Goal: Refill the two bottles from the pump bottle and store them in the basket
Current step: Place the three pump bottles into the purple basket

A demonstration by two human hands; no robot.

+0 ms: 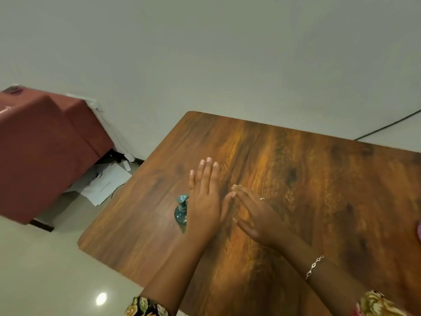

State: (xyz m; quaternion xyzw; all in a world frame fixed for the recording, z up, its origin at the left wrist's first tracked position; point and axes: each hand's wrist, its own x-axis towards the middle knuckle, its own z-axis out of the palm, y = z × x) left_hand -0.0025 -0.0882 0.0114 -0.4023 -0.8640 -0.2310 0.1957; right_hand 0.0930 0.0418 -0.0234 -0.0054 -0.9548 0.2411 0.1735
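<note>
Forearms bare, sleeve edges just showing at the bottom of the view. The left sleeve [145, 307] has a dark ground printed with leaves and blooms in yellow, green and orange. The right sleeve [380, 304] has the same floral print, with large yellow-cream petals and a touch of pink. Slim chain bracelet [314, 266] on the right wrist, open oval links, pale gold tone. On the right hand [252, 213], a thin ring [262, 198] with a small raised setting. On the left hand [204, 201], nails short and rounded

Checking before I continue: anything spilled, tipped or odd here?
No spill shows on the table. The pump bottle stands upright, partly behind the left hand. Only oddity: loose papers lie scattered on the floor under the red cover. The two bottles and basket are not in view.
</note>
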